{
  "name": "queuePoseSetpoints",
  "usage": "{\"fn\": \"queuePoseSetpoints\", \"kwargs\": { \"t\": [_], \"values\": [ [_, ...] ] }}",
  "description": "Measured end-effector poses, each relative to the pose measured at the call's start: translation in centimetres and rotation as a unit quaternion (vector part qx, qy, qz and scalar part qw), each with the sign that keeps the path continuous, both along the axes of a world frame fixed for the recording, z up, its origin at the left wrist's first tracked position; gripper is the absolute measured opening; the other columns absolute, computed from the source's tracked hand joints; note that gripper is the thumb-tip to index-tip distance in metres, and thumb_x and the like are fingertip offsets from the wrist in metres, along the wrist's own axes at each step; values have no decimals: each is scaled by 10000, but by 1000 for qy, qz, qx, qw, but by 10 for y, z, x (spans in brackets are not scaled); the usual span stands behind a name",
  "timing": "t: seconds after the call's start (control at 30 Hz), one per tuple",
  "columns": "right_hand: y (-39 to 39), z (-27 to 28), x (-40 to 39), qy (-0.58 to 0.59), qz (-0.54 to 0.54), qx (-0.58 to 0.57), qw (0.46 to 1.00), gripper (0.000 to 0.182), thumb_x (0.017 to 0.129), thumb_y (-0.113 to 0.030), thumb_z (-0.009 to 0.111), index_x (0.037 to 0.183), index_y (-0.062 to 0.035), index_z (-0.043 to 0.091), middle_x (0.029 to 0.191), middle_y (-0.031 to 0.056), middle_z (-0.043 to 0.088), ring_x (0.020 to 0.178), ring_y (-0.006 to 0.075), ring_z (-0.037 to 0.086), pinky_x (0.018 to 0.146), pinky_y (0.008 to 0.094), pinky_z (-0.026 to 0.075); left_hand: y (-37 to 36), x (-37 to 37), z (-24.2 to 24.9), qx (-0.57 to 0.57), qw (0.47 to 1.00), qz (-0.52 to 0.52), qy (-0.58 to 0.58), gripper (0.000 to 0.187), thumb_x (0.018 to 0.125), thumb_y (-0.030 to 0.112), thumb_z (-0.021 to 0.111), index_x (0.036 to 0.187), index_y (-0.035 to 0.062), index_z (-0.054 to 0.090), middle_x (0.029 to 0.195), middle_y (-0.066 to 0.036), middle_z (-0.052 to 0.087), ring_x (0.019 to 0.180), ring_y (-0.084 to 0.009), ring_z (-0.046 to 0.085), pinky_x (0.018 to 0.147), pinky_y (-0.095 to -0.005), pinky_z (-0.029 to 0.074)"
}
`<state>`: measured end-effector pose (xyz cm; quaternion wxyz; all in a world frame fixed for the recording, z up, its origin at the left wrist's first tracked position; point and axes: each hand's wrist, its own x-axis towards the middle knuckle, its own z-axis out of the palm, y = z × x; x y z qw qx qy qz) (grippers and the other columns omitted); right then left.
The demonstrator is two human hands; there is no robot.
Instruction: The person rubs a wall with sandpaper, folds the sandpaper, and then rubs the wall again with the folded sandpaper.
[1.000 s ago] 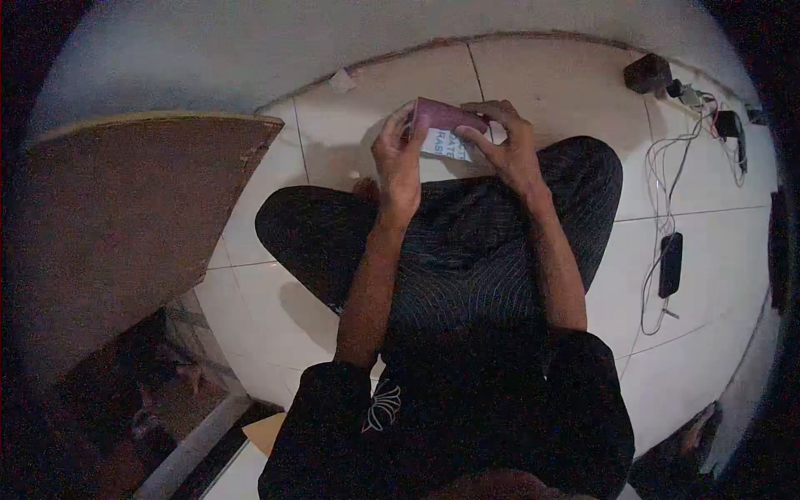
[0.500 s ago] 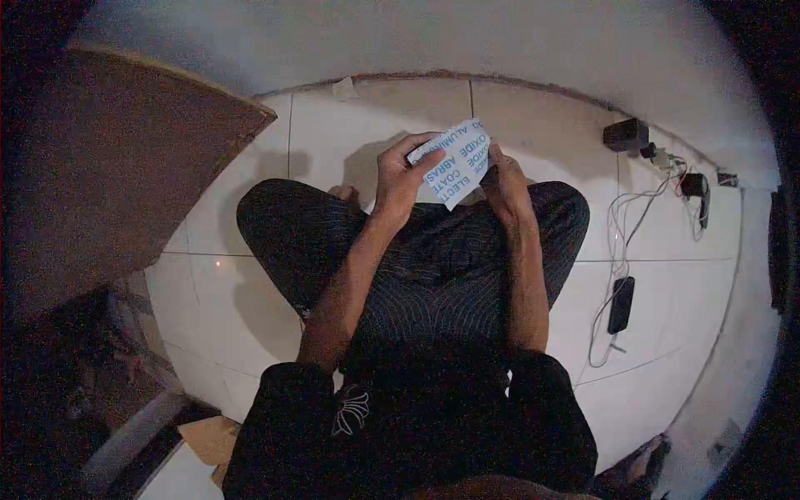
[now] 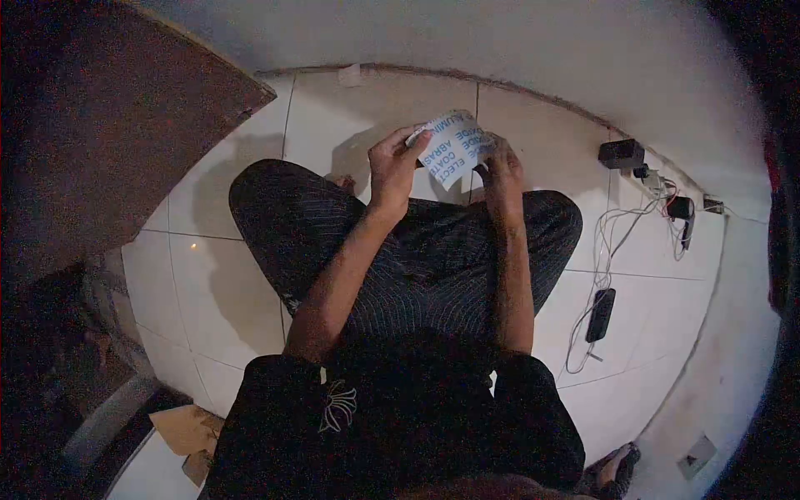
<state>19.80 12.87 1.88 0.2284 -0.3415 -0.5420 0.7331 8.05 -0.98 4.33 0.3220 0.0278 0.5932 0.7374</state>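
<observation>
A sheet of sandpaper (image 3: pixel 451 150), its pale back with blue printed letters facing up, is held above my crossed legs. My left hand (image 3: pixel 392 171) pinches its left edge, with the thumb on the printed side. At the right edge, my right hand (image 3: pixel 502 172) grips the sheet with bent fingers. The sheet looks bent, and its underside is hidden.
A brown board (image 3: pixel 108 125) stands at the left. On the tiled floor to the right lie a black box (image 3: pixel 621 153), white cables (image 3: pixel 607 237) and a black power bank or phone (image 3: pixel 600 315). Brown cardboard (image 3: pixel 183 427) lies at the lower left.
The sheet has tilted and curved a little between my hands. My right fingers have shifted over its right edge. The whole view has moved slightly.
</observation>
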Motion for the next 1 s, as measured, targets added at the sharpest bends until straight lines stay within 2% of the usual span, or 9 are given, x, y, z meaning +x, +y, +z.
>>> {"fn": "queuePoseSetpoints", "kwargs": {
  "t": [0.2, 0.3, 0.37, 0.4, 0.47, 0.63, 0.7, 0.9, 1.0],
  "values": [
    [-14, 19, 6, 49, 16, -52, 997, 504, 998, -433, 470, 1187, 27, 553, 1164, 136, 598, 1053, 224, 582, 872, 346, 505, -2, 9, -3, 64, 995, 61, -56, 294, 891, 118, 672, 1154, -13, 653, 997, -74, 689, 898, -143, 652, 802, -296, 540],
    [0, 19, 7, 180, 150, -185, 954, 494, 969, -460, 521, 1144, 1, 545, 1174, 145, 598, 1048, 219, 586, 857, 358, 511, -7, 8, -4, 174, 985, 0, 18, 280, 909, 71, 616, 1176, -9, 646, 1057, -81, 686, 914, -144, 652, 812, -289, 535],
    [0, 21, 7, 85, 163, -102, 978, 349, 910, -260, 664, 1169, -44, 573, 1219, 145, 593, 1083, 229, 582, 889, 362, 513, -3, 6, -2, 126, 991, -42, 20, 281, 916, 58, 591, 1184, -6, 643, 1079, -82, 681, 923, -144, 651, 817, -282, 533],
    [-1, 21, 7, 86, 160, -102, 978, 349, 910, -260, 664, 1169, -44, 573, 1219, 145, 593, 1083, 229, 582, 889, 362, 513, 0, 5, -1, 78, 993, -82, 23, 284, 923, 45, 565, 1192, -3, 641, 1100, -82, 677, 932, -144, 650, 821, -276, 530],
    [-8, 24, 4, -8, 182, 80, 980, 326, 864, -187, 716, 1119, -25, 595, 1194, 149, 618, 1037, 209, 605, 860, 332, 522, 0, 4, -4, 65, 993, -88, 49, 289, 929, 69, 569, 1202, 1, 637, 1113, -83, 673, 942, -143, 647, 830, -276, 528],
    [-9, 21, -2, -9, 131, 68, 989, 330, 849, -150, 726, 1130, -17, 613, 1017, 114, 681, 878, 169, 648, 765, 311, 546, 6, 3, 1, 21, 997, -76, 16, 337, 939, 180, 603, 1221, -3, 618, 1103, -95, 674, 960, -146, 640, 860, -288, 520],
    [-7, 19, -1, -19, 112, 81, 990, 339, 853, -146, 722, 1147, -18, 609, 962, 101, 691, 834, 159, 656, 740, 306, 551, 7, 5, -8, 55, 992, -23, -108, 423, 925, 277, 641, 1223, -21, 602, 1061, -100, 677, 957, -151, 639, 851, -294, 515],
    [-4, 9, 1, 20, 64, 65, 996, 328, 879, -155, 700, 1149, 8, 609, 960, 110, 696, 823, 158, 663, 719, 300, 554, 5, 12, 6, 60, 987, -147, 41, 400, 883, 229, 699, 1175, -32, 619, 1007, -71, 677, 940, -140, 639, 850, -303, 519],
    [-5, 5, -1, 60, 67, 78, 993, 321, 899, -164, 678, 1158, 10, 604, 948, 102, 695, 802, 151, 658, 698, 297, 550, 6, 8, 0, 44, 992, -120, 10, 355, 866, 183, 715, 1138, -32, 639, 1013, -73, 681, 922, -130, 640, 853, -296, 520]
  ]
}}
